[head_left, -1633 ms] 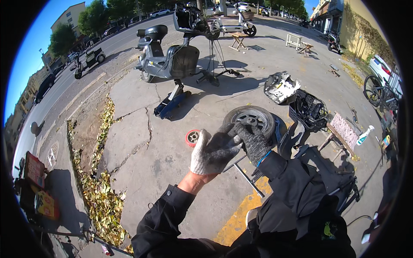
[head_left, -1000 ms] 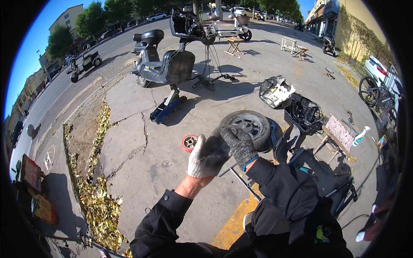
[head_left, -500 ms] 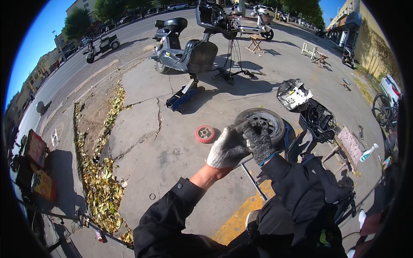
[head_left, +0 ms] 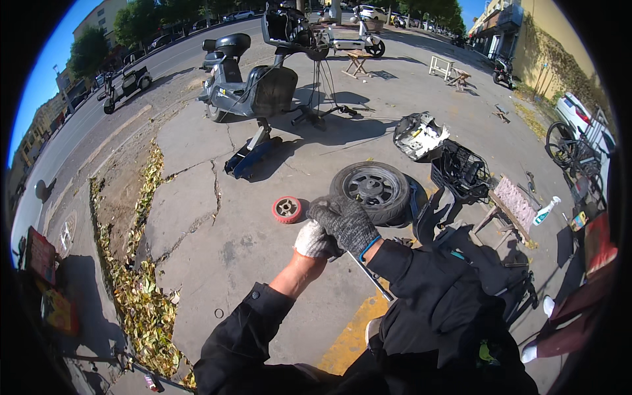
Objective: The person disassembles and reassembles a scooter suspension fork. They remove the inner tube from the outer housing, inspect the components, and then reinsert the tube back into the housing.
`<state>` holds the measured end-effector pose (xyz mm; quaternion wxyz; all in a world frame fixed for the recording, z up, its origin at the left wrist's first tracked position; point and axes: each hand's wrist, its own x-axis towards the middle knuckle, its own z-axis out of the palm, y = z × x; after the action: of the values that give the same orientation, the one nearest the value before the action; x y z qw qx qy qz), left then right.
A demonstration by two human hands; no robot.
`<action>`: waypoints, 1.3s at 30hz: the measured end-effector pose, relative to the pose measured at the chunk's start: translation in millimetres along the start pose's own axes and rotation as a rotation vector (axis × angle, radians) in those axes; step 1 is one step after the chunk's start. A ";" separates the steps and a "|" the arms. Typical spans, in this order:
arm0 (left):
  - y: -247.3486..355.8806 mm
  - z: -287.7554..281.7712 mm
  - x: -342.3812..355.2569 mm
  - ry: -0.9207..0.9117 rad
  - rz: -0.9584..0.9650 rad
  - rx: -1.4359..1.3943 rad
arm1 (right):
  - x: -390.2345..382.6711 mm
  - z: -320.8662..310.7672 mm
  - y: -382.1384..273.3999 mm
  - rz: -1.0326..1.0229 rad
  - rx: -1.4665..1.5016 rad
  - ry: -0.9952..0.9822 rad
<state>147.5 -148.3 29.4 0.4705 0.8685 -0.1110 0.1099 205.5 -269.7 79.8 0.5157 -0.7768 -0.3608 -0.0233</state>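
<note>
My left hand (head_left: 314,240), in a whitish work glove, is closed and pressed against my right hand (head_left: 345,225), which wears a dark grey knit glove. The right fingers are curled over the left hand. Whatever lies between them, if anything, is hidden. Just beyond the right hand, a black tyre on a spoked wheel (head_left: 370,187) lies flat on the pavement. A small red-rimmed wheel (head_left: 287,209) lies to its left. Below the hands a metal bar (head_left: 373,280) slants down to the right; whether a hand touches it, I cannot tell.
A partly stripped grey scooter (head_left: 263,92) stands ahead, its front wheel absent and cables hanging. At right lie a white-and-black shell part (head_left: 421,137), a black basket (head_left: 462,172), a low stool (head_left: 508,204) and a spray bottle (head_left: 546,210). Dry leaves (head_left: 148,303) line the left.
My hands have come closer together, the right now folded over the left. The whole view has shifted, so the scooter and wheels appear farther left.
</note>
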 end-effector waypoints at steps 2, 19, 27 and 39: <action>1.3 -6.0 3.8 -0.131 -0.198 -0.747 | 2.0 7.1 -3.1 0.077 0.085 0.100; 31.1 -36.0 16.0 0.095 -0.373 -0.869 | -9.5 -77.3 -2.9 0.456 0.900 0.130; 69.7 -17.0 -2.2 -0.381 -0.369 -0.991 | -6.5 -69.0 -17.2 0.017 0.146 0.221; 7.4 -22.8 14.1 0.107 -0.441 -1.146 | 17.2 -25.0 25.9 0.108 0.448 0.382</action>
<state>156.7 -134.3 51.6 0.8789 0.4734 0.0537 -0.0239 241.7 -286.2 78.2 0.7333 -0.6432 -0.2114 -0.0615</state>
